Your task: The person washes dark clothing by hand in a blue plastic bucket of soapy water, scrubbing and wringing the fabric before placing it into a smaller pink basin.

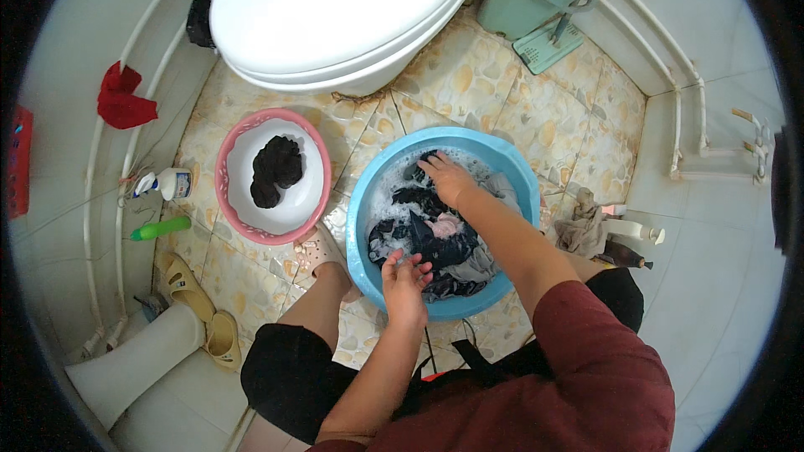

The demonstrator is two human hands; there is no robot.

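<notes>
A blue plastic basin on the floor before me holds soapy water with dark, grey and pink wet clothes. My right hand reaches over the suds at its far side and touches a dark cloth; whether the fingers grip it cannot be made out. My left hand hovers over the basin's near left part, palm up, fingers apart and curled, with nothing in it. Left of this basin stands a pink-rimmed white basin with a bunched black cloth inside.
A white toilet stands ahead. Left are a spray bottle, a green bottle and yellow slippers. A green bucket stands far right; a grey cloth and a white pump bottle lie right of the basin.
</notes>
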